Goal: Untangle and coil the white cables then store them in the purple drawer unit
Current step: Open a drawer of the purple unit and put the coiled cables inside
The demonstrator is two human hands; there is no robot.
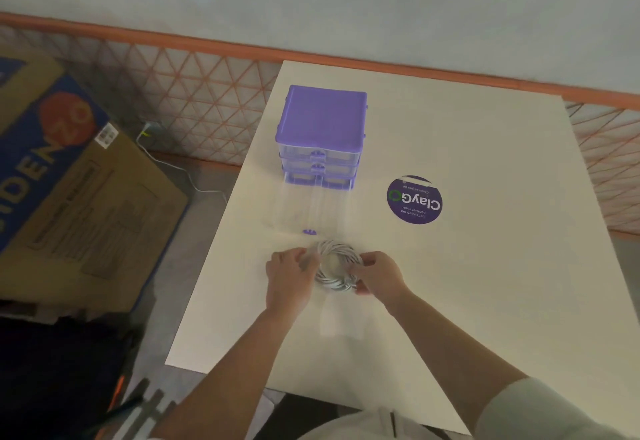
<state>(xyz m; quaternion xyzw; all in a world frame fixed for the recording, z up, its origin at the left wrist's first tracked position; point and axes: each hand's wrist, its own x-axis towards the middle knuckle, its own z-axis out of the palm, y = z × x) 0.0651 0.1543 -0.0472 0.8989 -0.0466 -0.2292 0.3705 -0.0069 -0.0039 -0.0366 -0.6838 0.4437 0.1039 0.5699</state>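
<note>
Both forearms reach forward; the left hand [289, 275] and right hand [379, 275] pinch a coiled white cable [337, 266] on the cream table [485, 266], purple drawer unit [322, 134] at twelve o'clock, bottom drawer [304, 211] pulled out.

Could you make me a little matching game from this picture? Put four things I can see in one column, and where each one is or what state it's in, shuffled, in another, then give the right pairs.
Things:
1. white cable coil
2. purple drawer unit
3. round purple sticker
4. cardboard box

Places or states:
A. on the floor, left of the table
B. flat on the table, right of the drawers
C. held between both hands, the left hand and the right hand
D. standing at the table's far side, bottom drawer pulled out

Pairs: 1-C, 2-D, 3-B, 4-A
</note>
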